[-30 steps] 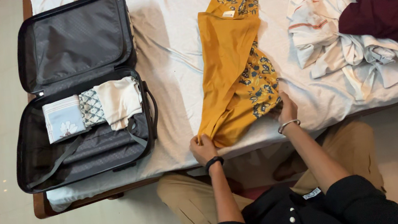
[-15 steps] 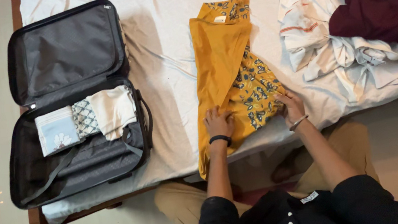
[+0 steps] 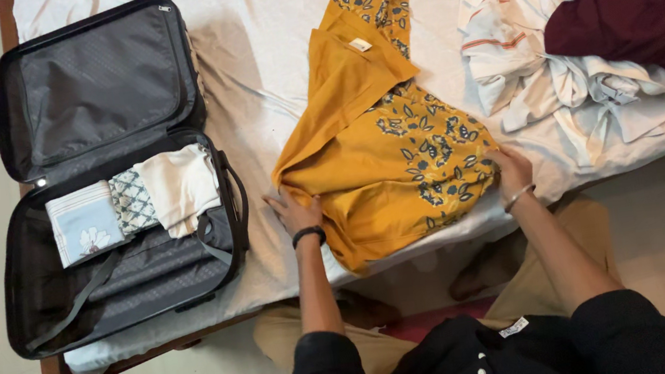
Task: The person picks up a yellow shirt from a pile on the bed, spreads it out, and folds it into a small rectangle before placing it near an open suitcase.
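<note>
Centre of the frame: a mustard-yellow garment [image 3: 385, 164] with a dark floral print lies on the bed's pale sheet [image 3: 268, 76], part-folded, its plain upper portion running up toward the top centre. The left hand [image 3: 295, 211] presses flat, fingers spread, on the garment's lower-left edge, pinning that side so the cloth keeps its crease. The right hand [image 3: 510, 169] sits at the lower-right edge; its fingers look curled onto the printed fabric, though whether they pinch it or merely rest there is hard to tell from here. The hands are well apart, one at each side, which keeps the cloth taut between them.

At the left of the frame an open black suitcase [image 3: 51, 306] lies on the bed, near the garment, with folded clothes [image 3: 136, 203] lined up under its strap. In the upper right sits a heap of white clothes [image 3: 555, 75] and a dark maroon garment [image 3: 632, 6], unfolded.
</note>
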